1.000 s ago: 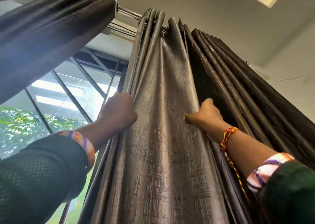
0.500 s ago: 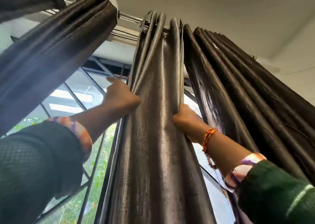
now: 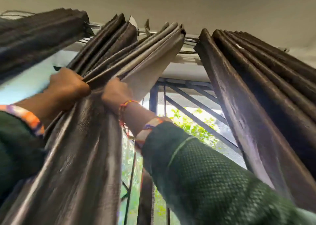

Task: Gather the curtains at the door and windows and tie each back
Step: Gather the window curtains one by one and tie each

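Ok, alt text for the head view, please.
Both hands, left hand and right hand, bunch a dark curtain into folds below its rod. A second dark curtain hangs to the right, window grille between.

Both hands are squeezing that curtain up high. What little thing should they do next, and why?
Probably slide the right hand in against the left hand, so one hand can hold the whole bunch. Both hands grip the same curtain side by side, its folds are already pressed together, and no tie is around it yet.
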Available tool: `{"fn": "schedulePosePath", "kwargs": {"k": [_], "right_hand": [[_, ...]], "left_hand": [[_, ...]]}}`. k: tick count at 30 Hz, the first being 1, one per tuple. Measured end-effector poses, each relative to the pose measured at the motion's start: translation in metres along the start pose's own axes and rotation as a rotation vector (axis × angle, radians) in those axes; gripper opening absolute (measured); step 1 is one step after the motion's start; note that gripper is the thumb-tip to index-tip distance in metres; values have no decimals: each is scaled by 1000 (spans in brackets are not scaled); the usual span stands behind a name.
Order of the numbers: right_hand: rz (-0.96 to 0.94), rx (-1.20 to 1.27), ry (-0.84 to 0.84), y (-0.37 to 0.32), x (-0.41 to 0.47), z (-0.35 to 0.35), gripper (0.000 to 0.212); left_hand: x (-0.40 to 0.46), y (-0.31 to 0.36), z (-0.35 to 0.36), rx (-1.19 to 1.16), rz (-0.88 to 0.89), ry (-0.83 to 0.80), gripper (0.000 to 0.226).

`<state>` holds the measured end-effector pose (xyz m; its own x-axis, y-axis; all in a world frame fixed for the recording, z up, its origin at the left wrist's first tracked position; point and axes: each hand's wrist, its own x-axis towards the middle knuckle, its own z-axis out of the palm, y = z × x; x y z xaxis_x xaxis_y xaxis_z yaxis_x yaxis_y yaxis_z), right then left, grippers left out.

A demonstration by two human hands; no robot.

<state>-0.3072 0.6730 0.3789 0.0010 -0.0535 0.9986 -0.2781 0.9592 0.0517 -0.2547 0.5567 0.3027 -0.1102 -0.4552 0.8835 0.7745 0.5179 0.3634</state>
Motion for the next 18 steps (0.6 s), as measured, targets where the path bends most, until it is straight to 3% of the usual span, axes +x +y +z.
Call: {"fn": "schedulePosePath", "kwargs": {"k": [3, 8, 18], "right_hand": [[-87, 135, -154, -24, -47, -48, 35], [-84, 134, -239, 28, -82, -99, 37], [12, 204, -197, 128, -117, -159, 47]], "left_hand": [[-13, 6, -5, 19, 114, -54, 19], [-57, 62, 31, 55, 321, -169, 20], [-130, 127, 90, 83, 276, -322, 29]]}}
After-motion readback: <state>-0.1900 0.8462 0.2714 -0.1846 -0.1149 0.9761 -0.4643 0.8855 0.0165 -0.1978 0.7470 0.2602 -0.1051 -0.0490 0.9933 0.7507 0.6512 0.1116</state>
